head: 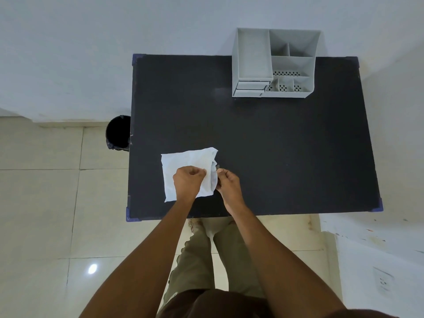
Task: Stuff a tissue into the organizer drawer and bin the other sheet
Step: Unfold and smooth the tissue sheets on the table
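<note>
A single head-worn view looks steeply down from above the near edge of the black table point(275, 145), taking in its whole top.

dark table point(275, 145) against a pale wall point(114, 53); cream tiled floor point(41, 203) (one light glare).

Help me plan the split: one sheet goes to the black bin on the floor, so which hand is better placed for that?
Probably the left hand. It pinches the white tissue paper on the side nearer the black round bin, which stands off the dark table's left edge. The right hand grips the opposite edge.
</note>
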